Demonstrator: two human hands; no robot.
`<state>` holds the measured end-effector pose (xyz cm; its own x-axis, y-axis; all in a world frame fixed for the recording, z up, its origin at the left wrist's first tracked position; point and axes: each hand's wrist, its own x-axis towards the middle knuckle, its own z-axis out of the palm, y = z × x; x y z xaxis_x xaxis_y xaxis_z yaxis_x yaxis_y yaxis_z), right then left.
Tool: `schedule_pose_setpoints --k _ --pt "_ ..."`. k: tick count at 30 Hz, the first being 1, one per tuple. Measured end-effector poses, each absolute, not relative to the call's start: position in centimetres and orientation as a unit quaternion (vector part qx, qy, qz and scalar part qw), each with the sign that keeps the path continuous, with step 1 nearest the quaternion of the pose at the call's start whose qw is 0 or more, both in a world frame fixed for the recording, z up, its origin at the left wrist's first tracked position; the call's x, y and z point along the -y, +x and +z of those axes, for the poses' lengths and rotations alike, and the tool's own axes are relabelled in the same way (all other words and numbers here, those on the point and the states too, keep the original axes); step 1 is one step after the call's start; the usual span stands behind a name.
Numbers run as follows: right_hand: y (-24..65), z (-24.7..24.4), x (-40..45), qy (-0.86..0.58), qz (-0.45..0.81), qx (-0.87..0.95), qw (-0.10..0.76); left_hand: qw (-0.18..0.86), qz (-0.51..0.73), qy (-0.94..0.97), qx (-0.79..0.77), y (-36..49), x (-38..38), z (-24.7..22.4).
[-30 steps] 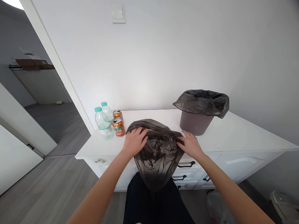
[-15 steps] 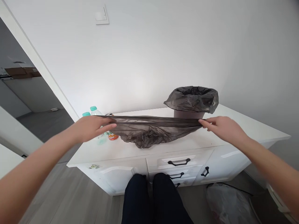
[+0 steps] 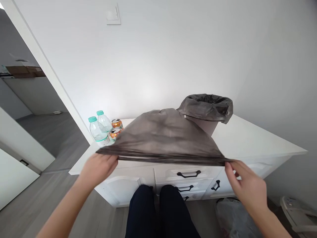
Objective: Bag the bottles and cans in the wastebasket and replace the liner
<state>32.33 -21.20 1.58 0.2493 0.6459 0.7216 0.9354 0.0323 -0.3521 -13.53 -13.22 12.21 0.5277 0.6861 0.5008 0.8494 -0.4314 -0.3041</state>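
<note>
Two hands, one loose garbage bag: dark, translucent, spread wide point(image 3: 168, 132) between left hand point(image 3: 101, 168) and right hand point(image 3: 247, 185). Right hand pinches one end of the bag's gathered edge, thumb against fingers; left hand grips near the other end, fingertips partly hidden by the film. Edge drawn taut along the front of the white cabinet point(image 3: 255, 137); body of the bag billows above the cabinet top, overlapping part of the bin in view. Contents of this bag: cannot tell.

One trash bin point(image 3: 207, 127), right rear of the cabinet top, fitted with one dark liner point(image 3: 205, 112) folded over its rim. Liner's mouth gapes; bottom out of sight.

Two clear bottles point(image 3: 97, 131), both upright with teal caps on, at left. Two orange drink cans point(image 3: 117, 123) just beside them, upright, tab openings dark; fill level cannot be told.

Three drawer handles point(image 3: 189, 174), black. One light switch point(image 3: 113, 15) on the wall.
</note>
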Motion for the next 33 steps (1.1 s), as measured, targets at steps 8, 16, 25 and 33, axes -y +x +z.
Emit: schedule_pose_setpoints --k 8,16,25,33 --pt "31.8 -5.5 17.8 -0.67 -0.021 0.635 0.385 0.309 -0.105 -0.858 0.398 -14.3 12.4 5.4" --pt "30.7 -5.2 16.7 -0.688 0.025 0.627 0.365 0.248 -0.105 -0.872 0.409 -15.5 10.9 3.0" --pt "30.7 -4.7 18.4 -0.628 0.066 0.674 0.383 0.207 -0.093 -0.888 0.4 -16.3 14.1 0.2" --pt "31.3 0.6 13.2 -0.539 0.106 0.748 0.373 0.188 -0.244 -0.897 0.317 -10.1 14.4 6.1"
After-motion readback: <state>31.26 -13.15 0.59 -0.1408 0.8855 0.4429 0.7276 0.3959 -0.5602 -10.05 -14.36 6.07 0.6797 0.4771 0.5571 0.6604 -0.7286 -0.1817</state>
